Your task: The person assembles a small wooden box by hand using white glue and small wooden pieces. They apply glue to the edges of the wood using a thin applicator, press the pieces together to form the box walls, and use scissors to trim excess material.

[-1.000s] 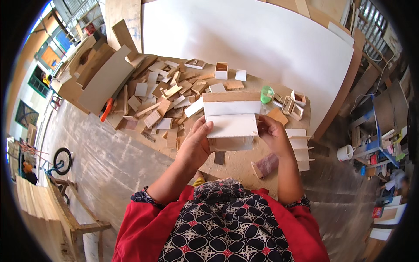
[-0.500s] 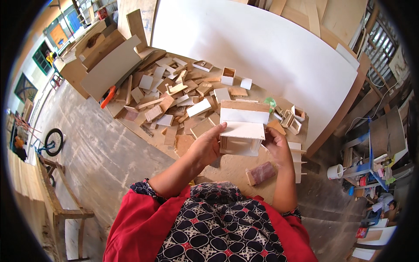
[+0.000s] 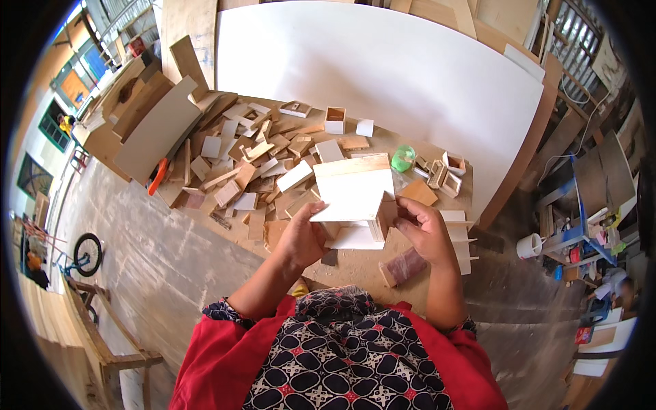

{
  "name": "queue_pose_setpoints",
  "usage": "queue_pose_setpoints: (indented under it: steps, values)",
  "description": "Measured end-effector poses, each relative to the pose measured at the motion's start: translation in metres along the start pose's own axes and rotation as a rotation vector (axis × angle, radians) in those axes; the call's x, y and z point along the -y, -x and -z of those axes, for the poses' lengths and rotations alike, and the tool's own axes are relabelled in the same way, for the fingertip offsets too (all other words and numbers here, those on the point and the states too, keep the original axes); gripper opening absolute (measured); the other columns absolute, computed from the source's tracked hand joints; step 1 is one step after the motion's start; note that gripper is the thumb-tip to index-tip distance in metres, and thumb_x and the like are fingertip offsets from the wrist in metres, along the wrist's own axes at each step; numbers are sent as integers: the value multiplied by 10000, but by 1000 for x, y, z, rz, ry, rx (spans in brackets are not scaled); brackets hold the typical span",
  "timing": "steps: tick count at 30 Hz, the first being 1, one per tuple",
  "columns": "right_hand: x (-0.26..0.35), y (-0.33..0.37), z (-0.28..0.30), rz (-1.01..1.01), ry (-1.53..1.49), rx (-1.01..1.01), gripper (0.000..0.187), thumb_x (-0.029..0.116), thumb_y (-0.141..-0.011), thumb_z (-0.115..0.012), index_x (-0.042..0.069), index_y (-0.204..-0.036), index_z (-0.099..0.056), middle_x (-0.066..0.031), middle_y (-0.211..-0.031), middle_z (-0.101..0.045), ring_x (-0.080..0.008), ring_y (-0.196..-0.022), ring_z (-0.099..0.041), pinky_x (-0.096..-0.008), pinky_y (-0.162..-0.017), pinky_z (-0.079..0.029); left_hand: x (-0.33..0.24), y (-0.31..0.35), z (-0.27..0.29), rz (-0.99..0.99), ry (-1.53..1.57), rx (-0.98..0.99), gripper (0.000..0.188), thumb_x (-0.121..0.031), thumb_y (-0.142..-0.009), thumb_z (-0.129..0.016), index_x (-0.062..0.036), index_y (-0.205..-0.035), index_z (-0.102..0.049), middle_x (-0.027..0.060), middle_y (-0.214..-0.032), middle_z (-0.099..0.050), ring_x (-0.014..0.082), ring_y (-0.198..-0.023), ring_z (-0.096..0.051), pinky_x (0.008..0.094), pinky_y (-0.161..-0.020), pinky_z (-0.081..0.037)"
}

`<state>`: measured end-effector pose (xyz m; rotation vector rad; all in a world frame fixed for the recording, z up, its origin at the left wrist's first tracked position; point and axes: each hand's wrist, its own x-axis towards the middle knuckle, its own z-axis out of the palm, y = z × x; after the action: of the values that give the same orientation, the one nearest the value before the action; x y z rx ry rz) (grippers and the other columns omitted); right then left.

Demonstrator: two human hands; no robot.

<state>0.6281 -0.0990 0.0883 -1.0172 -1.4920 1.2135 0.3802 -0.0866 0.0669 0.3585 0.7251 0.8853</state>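
Between my hands, above the near part of the worktable (image 3: 328, 275), is a small white wooden assembly (image 3: 352, 195) made of joined panels, with bare wood along its far edge. My left hand (image 3: 305, 236) grips its left side, thumb on top. At its right end my right hand (image 3: 429, 229) pinches a short upright panel with curled fingers. Just below the right hand lies a block wrapped in reddish-brown sheet (image 3: 404, 266), probably sandpaper. Beyond the assembly, a green translucent round thing (image 3: 404, 158) rests near small open wooden frames (image 3: 441, 174).
Loose wood offcuts (image 3: 246, 157) are heaped on the table's left half. An open-topped small box (image 3: 335, 121) stands behind them. A large white panel (image 3: 383, 61) leans along the far side. An orange-handled tool (image 3: 158, 176) lies at the left edge; a white bucket (image 3: 529, 246) is off right.
The white assembly has turned and tilted in my hands, so its broad face and right end show more. My right hand has shifted along its right end. The whole view has swung slightly.
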Motion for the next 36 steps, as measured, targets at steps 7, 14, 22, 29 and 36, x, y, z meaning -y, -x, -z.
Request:
queue_pose_setpoints:
  steps: [7,14,22,29,36]
  values:
    - [0,0,-2,11,-9,-38,349,-23,-876,-587,-57,-1223,-567,-67,-1015,-666,-87,-884,-601,-244,-785,-489,1,2,-1,-49,-4,75,552,-367,-880,-501,6,-1287,-478,151,-1173,-622,272,-1030,-636,403,-872,-526]
    - [-50,-14,-14,-149,-171,-207,270,15,-878,-559,-9,-1140,-616,-1,-894,-655,-42,-737,-586,-193,-640,-501,17,12,19,-121,-125,-23,626,-339,-853,-526,-31,-1379,-387,141,-1252,-566,275,-1088,-602,409,-847,-524]
    - [-118,-50,-9,-388,-464,-300,281,41,-874,-572,22,-1153,-598,-16,-911,-642,-73,-703,-587,-200,-628,-510,44,39,102,-203,38,-36,659,-255,-778,-549,-53,-1381,-377,139,-1280,-518,265,-1150,-545,398,-970,-442]
    - [-127,-134,-73,-423,-523,-166,256,37,-874,-575,53,-1128,-603,15,-841,-622,-63,-673,-569,-210,-664,-499,29,64,153,-346,177,-62,751,-228,-681,-622,-60,-1367,-369,167,-1274,-514,301,-1151,-538,417,-986,-445]
    - [-137,-225,-120,-418,-451,-90,230,71,-844,-566,82,-1064,-633,22,-830,-620,-68,-666,-558,-215,-620,-496,-8,72,178,-415,122,-128,786,-247,-657,-623,-50,-1375,-369,170,-1295,-502,300,-1159,-526,405,-980,-444]
